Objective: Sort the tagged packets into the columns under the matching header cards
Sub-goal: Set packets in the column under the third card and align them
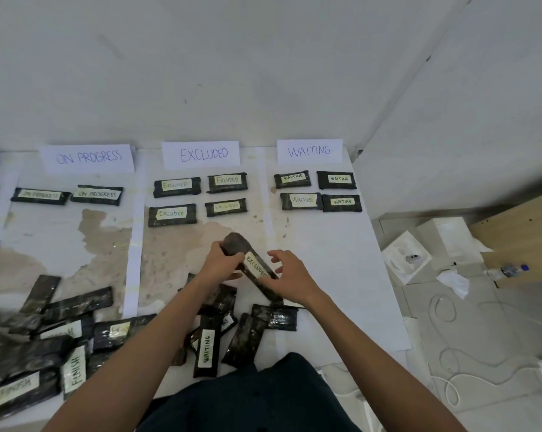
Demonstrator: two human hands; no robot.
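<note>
My left hand [224, 260] grips the far end of a dark packet tagged EXCLUDED [254, 265], held tilted above the floor sheet. My right hand [290, 274] is at the packet's near end, fingers spread, touching its edge. Three header cards stand at the back: ON PROGRESS [87, 158], EXCLUDED [202, 154], WAITING [309, 150]. Two packets lie under ON PROGRESS [96, 194], several under EXCLUDED [176, 186], several under WAITING [336, 179]. A loose pile of packets [73, 335] lies near me, some tagged FINISH and one WAITING [206, 347].
White paper strips [135, 244] divide the columns on the stained sheet. To the right, on the tiled floor, are white boxes [407, 257], a water bottle [509, 271], crumpled tissue [453, 280] and white cables [447, 347]. A wall rises behind the header cards.
</note>
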